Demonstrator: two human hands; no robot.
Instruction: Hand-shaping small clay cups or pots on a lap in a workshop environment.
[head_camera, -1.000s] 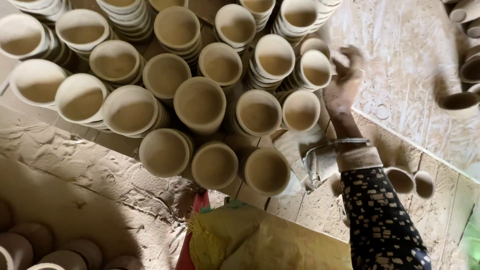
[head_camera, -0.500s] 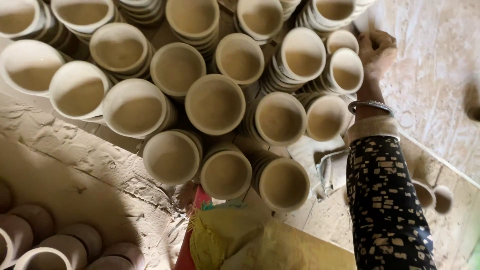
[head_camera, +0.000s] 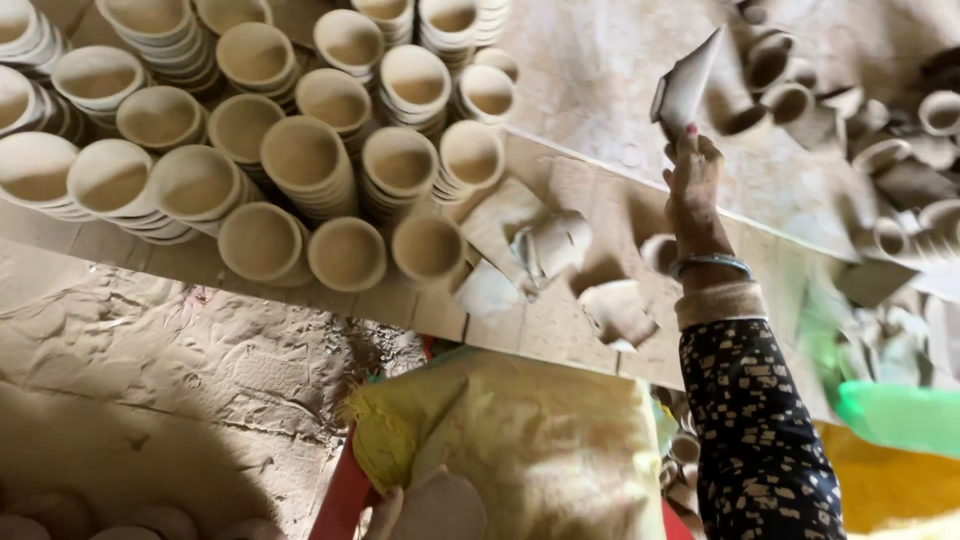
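Gripping a pale, flat, angular clay shard (head_camera: 688, 85), right hand (head_camera: 695, 180) raised, left hand unseen

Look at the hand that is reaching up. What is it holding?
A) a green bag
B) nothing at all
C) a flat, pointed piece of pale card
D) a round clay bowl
C: the right hand is raised above the board with its fingers closed on a flat, pointed pale piece, while the clay bowls sit stacked to the side, untouched.
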